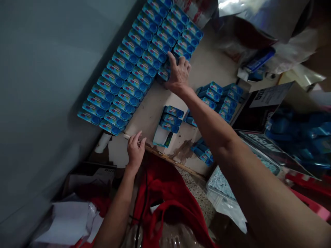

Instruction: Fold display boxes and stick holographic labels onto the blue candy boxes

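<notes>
Small blue boxes (138,82) with printed tops, each with a round blue spot at one end, stand in long rows along the wall. My right hand (179,74) reaches over the shorter outer row, its fingers bent around a blue box (163,73) there. The palm and fingers partly hide that box and its neighbours. By the table's near edge, below the end of the rows, my left hand (136,148) is held with fingers apart and slightly curled, apparently holding nothing. A small group of blue boxes (172,120) lies between the hands and the edge.
More blue boxes (213,94) lie beyond my right forearm, by a black carton (262,106). A transparent tub of pale blue pieces (219,182) is at lower right. The grey wall (46,86) borders the left. Plastic bags (292,51) crowd the back right; red cloth (170,193) lies below.
</notes>
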### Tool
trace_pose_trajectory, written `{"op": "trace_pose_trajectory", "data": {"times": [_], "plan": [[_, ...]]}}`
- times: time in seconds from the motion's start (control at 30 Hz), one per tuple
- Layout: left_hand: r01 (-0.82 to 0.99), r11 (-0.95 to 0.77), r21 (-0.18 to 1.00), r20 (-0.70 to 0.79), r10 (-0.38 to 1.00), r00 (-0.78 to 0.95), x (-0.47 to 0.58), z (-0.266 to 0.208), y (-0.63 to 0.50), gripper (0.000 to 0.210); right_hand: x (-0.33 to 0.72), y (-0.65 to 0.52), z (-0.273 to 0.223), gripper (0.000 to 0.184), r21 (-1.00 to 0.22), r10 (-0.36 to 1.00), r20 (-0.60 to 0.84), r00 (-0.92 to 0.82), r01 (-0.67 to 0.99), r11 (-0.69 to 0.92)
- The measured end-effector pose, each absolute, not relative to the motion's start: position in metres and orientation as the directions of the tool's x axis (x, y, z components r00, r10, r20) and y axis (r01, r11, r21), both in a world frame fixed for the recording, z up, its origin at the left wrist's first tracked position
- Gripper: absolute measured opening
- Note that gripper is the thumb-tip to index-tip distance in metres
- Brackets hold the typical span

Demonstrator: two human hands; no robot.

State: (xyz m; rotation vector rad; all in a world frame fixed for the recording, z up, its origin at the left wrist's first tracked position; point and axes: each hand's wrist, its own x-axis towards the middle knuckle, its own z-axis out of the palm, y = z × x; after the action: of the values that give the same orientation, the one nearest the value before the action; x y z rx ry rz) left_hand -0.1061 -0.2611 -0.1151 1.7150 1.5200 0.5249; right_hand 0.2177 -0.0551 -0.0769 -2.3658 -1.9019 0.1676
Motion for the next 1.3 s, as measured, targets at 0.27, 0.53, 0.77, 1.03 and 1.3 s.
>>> {"op": "trace_pose_trajectory", "data": {"times": [0.27,0.53,0.77,1.03,1.3], "plan": [[0.254,0.473,0.844,-0.502,0.862,0.064,-0.112,-0.062,-0.277,0.058,0.135,-0.271,0.063,0.104,-0.393,0.979,0.174,0.104,0.919,-0.028],[0.266,0.273,0.925,-0.361,0.85,0.383,-0.105,-0.042,-0.317,0.058,0.079,-0.37,-0.022,0.08,-0.328,0.963,0.241,0.125,0.944,-0.04],[0.27,-0.014,0.963,-0.117,0.879,0.463,-0.061,-0.086,-0.328,0.074,0.084,-0.374,-0.08,0.059,-0.236,0.958,0.276,0.08,0.972,-0.014],[0.409,-0.047,0.911,-0.054,0.971,0.233,-0.026,-0.103,-0.282,0.06,0.101,-0.332,-0.057,0.078,-0.355,0.998,-0.067,-0.013,0.935,-0.011],[0.488,0.029,0.873,-0.082,0.993,0.088,0.002,-0.118,-0.257,0.061,0.116,-0.308,-0.059,0.085,-0.421,0.99,-0.141,-0.022,0.906,-0.04]]}}
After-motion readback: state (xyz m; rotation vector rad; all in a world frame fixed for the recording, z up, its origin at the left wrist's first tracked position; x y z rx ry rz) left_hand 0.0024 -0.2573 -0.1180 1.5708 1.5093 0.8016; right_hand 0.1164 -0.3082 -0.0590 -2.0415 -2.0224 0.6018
